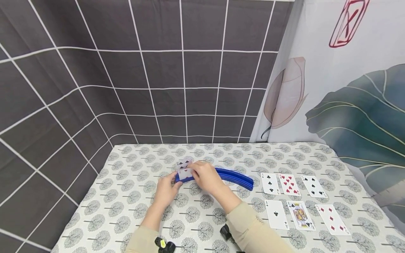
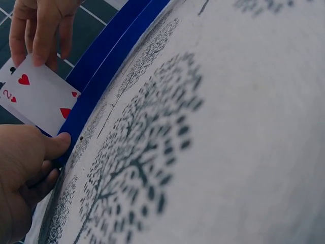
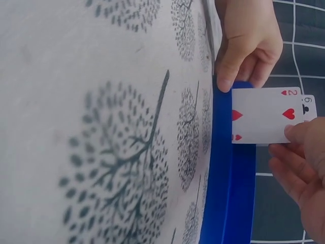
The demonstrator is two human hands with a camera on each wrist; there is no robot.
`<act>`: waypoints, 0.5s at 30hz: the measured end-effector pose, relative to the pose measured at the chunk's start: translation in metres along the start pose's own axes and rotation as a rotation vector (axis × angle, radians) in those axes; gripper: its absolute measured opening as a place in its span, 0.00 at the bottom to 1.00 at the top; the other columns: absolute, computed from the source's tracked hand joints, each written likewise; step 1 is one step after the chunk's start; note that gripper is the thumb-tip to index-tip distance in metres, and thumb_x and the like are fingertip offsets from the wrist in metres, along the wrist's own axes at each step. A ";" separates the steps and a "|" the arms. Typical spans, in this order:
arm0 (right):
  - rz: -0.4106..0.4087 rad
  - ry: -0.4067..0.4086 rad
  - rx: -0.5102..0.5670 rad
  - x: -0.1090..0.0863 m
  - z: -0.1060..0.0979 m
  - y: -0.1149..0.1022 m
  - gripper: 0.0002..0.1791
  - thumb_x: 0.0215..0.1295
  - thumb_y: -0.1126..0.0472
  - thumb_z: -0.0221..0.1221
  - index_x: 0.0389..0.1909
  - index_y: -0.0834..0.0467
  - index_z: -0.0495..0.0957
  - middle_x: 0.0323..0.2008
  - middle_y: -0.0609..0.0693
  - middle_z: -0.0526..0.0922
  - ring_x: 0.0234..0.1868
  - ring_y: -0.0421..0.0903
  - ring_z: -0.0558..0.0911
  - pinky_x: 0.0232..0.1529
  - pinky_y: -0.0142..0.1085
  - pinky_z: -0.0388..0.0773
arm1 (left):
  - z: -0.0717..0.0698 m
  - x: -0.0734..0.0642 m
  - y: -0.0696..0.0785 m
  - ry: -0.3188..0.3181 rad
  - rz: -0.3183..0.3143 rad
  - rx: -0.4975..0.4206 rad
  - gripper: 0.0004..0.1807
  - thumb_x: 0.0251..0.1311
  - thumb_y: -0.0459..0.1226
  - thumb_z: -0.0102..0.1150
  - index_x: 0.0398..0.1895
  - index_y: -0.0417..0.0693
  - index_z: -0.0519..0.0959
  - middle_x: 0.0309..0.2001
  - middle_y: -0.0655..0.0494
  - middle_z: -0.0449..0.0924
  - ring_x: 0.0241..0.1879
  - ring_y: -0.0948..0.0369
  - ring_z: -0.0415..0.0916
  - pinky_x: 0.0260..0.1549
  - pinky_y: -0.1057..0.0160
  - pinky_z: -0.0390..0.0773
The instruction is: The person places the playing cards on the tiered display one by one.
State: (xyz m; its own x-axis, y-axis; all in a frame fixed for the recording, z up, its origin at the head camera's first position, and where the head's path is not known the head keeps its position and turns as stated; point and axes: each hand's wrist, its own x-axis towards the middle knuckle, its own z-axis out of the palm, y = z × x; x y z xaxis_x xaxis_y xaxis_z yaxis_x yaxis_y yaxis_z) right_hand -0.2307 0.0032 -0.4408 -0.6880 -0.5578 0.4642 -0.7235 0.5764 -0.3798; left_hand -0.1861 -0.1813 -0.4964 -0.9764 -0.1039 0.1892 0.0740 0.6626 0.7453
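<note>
A curved blue card holder [image 1: 235, 176] lies across the patterned cloth. My left hand [image 1: 166, 189] grips its left end, the thumb [image 2: 60, 145] on the front face. In the slot near that end stands a two of hearts [image 3: 261, 122], face toward me. Its upper edge is pinched by my right hand [image 1: 207, 177], with the thumb on the card's face. Behind it a clubs card marked 6 [image 3: 309, 109] sticks up, mostly covered in both wrist views. The lower edge of the two of hearts meets the blue holder.
To the right, face-up playing cards lie in two rows: a clubs card [image 1: 270, 183], a hearts card [image 1: 289, 185] and a spades card [image 1: 313, 186] behind; an ace of clubs [image 1: 276, 214], a face card [image 1: 300, 215] and a diamonds card [image 1: 332, 219] nearer. A dark gridded curtain [image 1: 202, 70] hangs behind.
</note>
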 end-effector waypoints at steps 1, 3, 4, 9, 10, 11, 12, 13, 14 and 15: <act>0.014 -0.005 0.007 -0.001 -0.001 0.000 0.14 0.68 0.67 0.63 0.53 0.60 0.84 0.44 0.55 0.88 0.44 0.51 0.87 0.50 0.42 0.86 | 0.000 0.000 0.000 0.002 0.002 0.004 0.28 0.62 0.32 0.67 0.65 0.31 0.73 0.52 0.36 0.84 0.52 0.43 0.83 0.57 0.47 0.80; 0.042 -0.010 0.026 -0.004 -0.003 0.000 0.17 0.68 0.67 0.63 0.57 0.60 0.81 0.49 0.57 0.87 0.49 0.53 0.86 0.55 0.44 0.84 | 0.000 0.000 0.000 0.003 -0.001 0.011 0.29 0.62 0.32 0.68 0.65 0.31 0.73 0.52 0.36 0.83 0.52 0.43 0.83 0.57 0.46 0.80; 0.054 -0.011 0.035 -0.005 -0.004 0.000 0.18 0.69 0.66 0.62 0.59 0.60 0.81 0.51 0.57 0.86 0.52 0.54 0.85 0.57 0.45 0.83 | 0.000 0.000 0.000 0.002 -0.005 0.012 0.29 0.62 0.32 0.68 0.65 0.32 0.73 0.52 0.36 0.83 0.52 0.43 0.83 0.57 0.46 0.80; 0.084 -0.010 0.049 -0.010 -0.008 0.003 0.20 0.70 0.64 0.62 0.62 0.58 0.79 0.58 0.57 0.83 0.59 0.55 0.82 0.63 0.47 0.78 | 0.001 0.000 0.000 -0.005 -0.028 0.019 0.30 0.63 0.34 0.67 0.67 0.33 0.72 0.53 0.36 0.83 0.54 0.44 0.82 0.59 0.46 0.79; 0.086 -0.009 0.053 -0.011 -0.009 0.003 0.20 0.70 0.64 0.62 0.62 0.58 0.79 0.58 0.57 0.83 0.59 0.55 0.82 0.63 0.46 0.78 | 0.001 0.000 0.000 -0.006 -0.032 0.022 0.30 0.63 0.35 0.67 0.67 0.33 0.72 0.54 0.36 0.83 0.54 0.43 0.82 0.60 0.46 0.79; 0.085 -0.005 0.056 -0.012 -0.009 0.004 0.20 0.70 0.64 0.62 0.62 0.58 0.79 0.58 0.57 0.83 0.59 0.55 0.82 0.63 0.47 0.78 | 0.001 0.000 0.001 -0.007 -0.034 0.026 0.30 0.63 0.35 0.67 0.67 0.33 0.72 0.54 0.36 0.82 0.54 0.43 0.82 0.60 0.45 0.78; 0.083 -0.001 0.059 -0.013 -0.010 0.005 0.20 0.70 0.64 0.62 0.61 0.58 0.79 0.58 0.57 0.83 0.58 0.55 0.82 0.63 0.47 0.79 | 0.000 0.000 0.001 -0.007 -0.038 0.028 0.30 0.63 0.35 0.67 0.67 0.33 0.72 0.54 0.36 0.82 0.55 0.43 0.81 0.60 0.45 0.78; 0.079 0.007 0.063 -0.014 -0.010 0.006 0.19 0.69 0.64 0.63 0.60 0.59 0.80 0.57 0.57 0.84 0.58 0.55 0.83 0.62 0.47 0.80 | 0.000 0.000 0.002 -0.008 -0.041 0.030 0.30 0.63 0.35 0.67 0.67 0.33 0.72 0.55 0.36 0.82 0.55 0.43 0.81 0.60 0.44 0.78; 0.073 0.013 0.064 -0.016 -0.011 0.007 0.18 0.69 0.65 0.63 0.58 0.59 0.81 0.56 0.56 0.84 0.56 0.55 0.83 0.61 0.46 0.80 | 0.000 0.000 0.002 -0.008 -0.047 0.030 0.30 0.63 0.35 0.67 0.67 0.34 0.72 0.55 0.36 0.82 0.55 0.43 0.81 0.61 0.44 0.77; 0.066 0.021 0.062 -0.017 -0.012 0.008 0.16 0.68 0.65 0.63 0.56 0.59 0.82 0.54 0.56 0.85 0.55 0.55 0.84 0.59 0.45 0.82 | 0.000 -0.001 0.003 -0.008 -0.049 0.031 0.30 0.63 0.35 0.67 0.67 0.34 0.72 0.55 0.36 0.82 0.55 0.43 0.81 0.61 0.44 0.77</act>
State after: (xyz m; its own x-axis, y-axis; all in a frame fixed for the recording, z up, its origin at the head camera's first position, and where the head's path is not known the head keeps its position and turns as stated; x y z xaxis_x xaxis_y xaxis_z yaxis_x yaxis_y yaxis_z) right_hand -0.2244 0.0244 -0.4423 -0.7336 -0.5067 0.4528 -0.6790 0.5729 -0.4591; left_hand -0.1853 -0.1795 -0.4945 -0.9803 -0.1312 0.1476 0.0196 0.6793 0.7336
